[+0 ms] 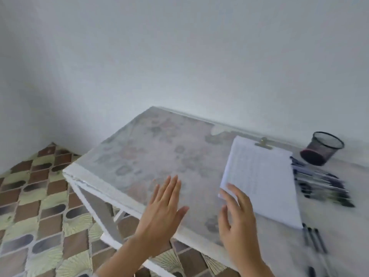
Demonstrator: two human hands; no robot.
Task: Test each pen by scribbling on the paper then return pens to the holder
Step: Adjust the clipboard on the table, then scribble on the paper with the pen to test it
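Reaching for the first pen: which hand is nearer

Fig. 1. Both my hands are empty, fingers straight and spread. The left hand [161,214] hovers over the near edge of the table [151,148]. The right hand [237,222] is at the near left corner of the paper [263,182]; I cannot tell whether it touches. The pens [321,184] lie just beyond the paper's right edge, their long axes running sideways. The holder [322,148] stands at the far right corner. I judge the right hand nearer; it must cross the paper.

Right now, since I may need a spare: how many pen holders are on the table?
1. The black mesh holder sits at the far right of the table, behind the pens beside the paper. Others may sit out of frame.
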